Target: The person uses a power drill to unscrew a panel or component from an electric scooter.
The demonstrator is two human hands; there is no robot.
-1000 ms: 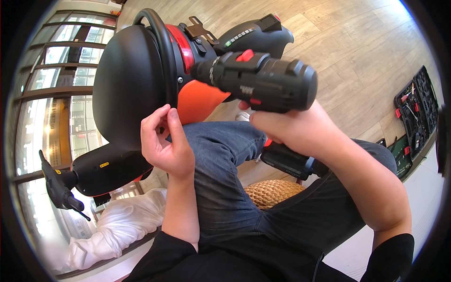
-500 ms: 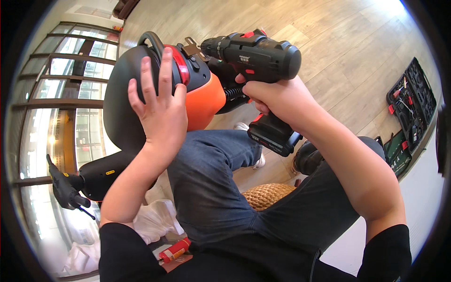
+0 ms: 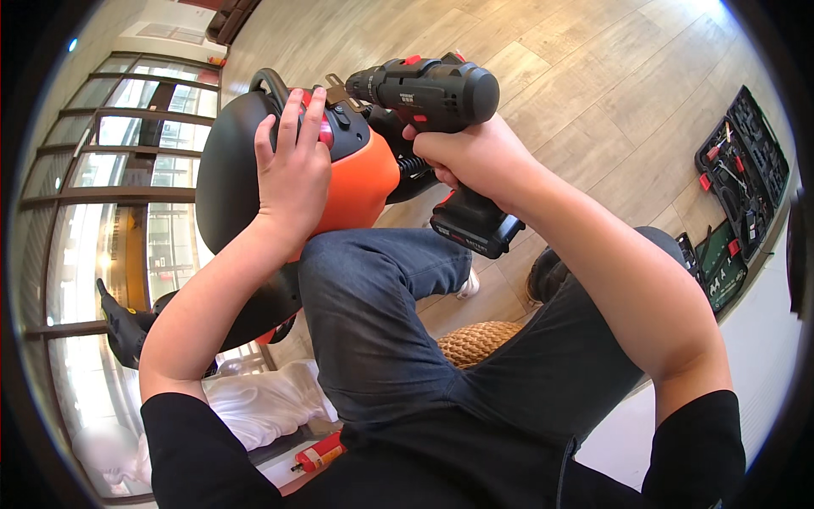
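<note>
My right hand [image 3: 475,157] grips a black cordless drill [image 3: 449,95] with red buttons, its battery hanging below. The drill's chuck points left at a metal bracket [image 3: 337,89] on the rear of a small black vehicle; I cannot tell whether the bit touches it. My left hand [image 3: 293,174] lies over that rear end, fingers stretched across the black seat [image 3: 231,165] and red light [image 3: 325,129], beside an orange panel [image 3: 358,187].
An open tool case [image 3: 742,170] lies at the right. Black handlebar parts [image 3: 125,339] extend leftward. My legs are below the vehicle, above a woven cushion [image 3: 479,339]. White wrapping [image 3: 254,399] and a red cylinder [image 3: 318,452] lie at lower left, beside glazed panels [image 3: 85,254].
My left hand has risen from below the seat onto the rear end, its fingers extending. My right hand and the drill have moved up and left, to the bracket.
</note>
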